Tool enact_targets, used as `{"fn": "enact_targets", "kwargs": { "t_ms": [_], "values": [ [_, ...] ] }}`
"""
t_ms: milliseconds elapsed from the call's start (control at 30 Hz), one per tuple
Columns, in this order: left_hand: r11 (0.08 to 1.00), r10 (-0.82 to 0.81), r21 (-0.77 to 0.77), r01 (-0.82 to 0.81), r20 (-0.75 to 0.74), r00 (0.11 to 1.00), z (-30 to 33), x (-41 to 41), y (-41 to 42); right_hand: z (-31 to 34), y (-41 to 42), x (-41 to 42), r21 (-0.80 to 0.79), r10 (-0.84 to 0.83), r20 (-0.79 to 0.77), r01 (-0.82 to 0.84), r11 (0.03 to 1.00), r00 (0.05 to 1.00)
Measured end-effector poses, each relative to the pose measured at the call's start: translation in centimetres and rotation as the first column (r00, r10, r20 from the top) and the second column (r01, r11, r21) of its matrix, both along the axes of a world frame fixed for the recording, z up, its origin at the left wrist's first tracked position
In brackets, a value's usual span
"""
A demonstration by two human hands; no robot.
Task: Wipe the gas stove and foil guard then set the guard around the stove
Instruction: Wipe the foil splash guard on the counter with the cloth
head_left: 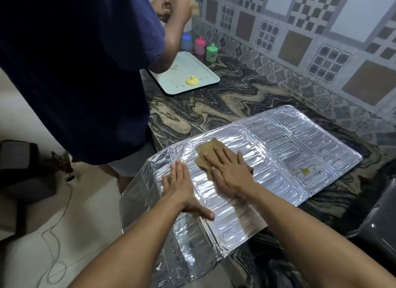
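The silver foil guard (289, 150) lies unfolded flat on the marbled counter (225, 103), its left panel hanging over the counter's front edge. My right hand (230, 172) presses flat on a brown cloth (206, 152) on the guard's middle panel, fingers straight. Beside it, my left hand (182, 187) rests flat on the foil, holding it down. Yellowish food stains (304, 170) show on the right panel. A dark glossy edge of the gas stove (377, 229) shows at the lower right.
A person in a dark blue shirt (75, 73) stands close on the left at the counter, hands raised. A pale tray (192, 73) with a yellow lid and three coloured bottles (200, 45) sit at the back. A cable (55, 244) lies on the floor.
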State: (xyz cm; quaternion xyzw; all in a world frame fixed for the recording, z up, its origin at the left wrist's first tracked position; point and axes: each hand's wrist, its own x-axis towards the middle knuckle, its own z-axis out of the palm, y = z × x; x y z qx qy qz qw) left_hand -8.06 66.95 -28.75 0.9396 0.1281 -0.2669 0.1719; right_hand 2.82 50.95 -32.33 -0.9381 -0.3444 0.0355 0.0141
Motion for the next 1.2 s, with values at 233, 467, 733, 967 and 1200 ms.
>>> {"fn": "enact_targets", "kwargs": {
  "t_ms": [233, 467, 733, 967, 1200],
  "values": [
    [0.996, -0.024, 0.086, 0.028, -0.049, 0.999, 0.4, 0.2, 0.0, 0.7, -0.2, 4.8, 0.001, -0.182, -0.056, 0.182, 0.983, 0.982],
    [0.999, -0.015, 0.036, 0.015, -0.014, 1.0, -0.1, 0.1, 0.0, 1.3, -1.7, 7.2, -0.048, -0.449, -0.121, 0.447, 0.893, 0.885],
    [0.997, -0.018, 0.071, 0.021, -0.044, 0.999, 0.2, 0.5, -0.1, 0.9, 3.5, 3.3, 0.016, 0.078, -0.073, -0.077, 0.997, 0.994],
    [0.974, -0.047, 0.216, 0.071, -0.115, 0.992, 1.0, 1.2, -0.7, 0.9, -3.8, 9.7, -0.008, -0.416, -0.102, 0.418, 0.909, 0.904],
    [0.96, -0.06, 0.26, 0.101, -0.159, 0.985, 1.7, 1.5, -1.3, 2.3, -5.5, 5.9, -0.045, -0.61, -0.174, 0.613, 0.789, 0.773]
  ]
}}
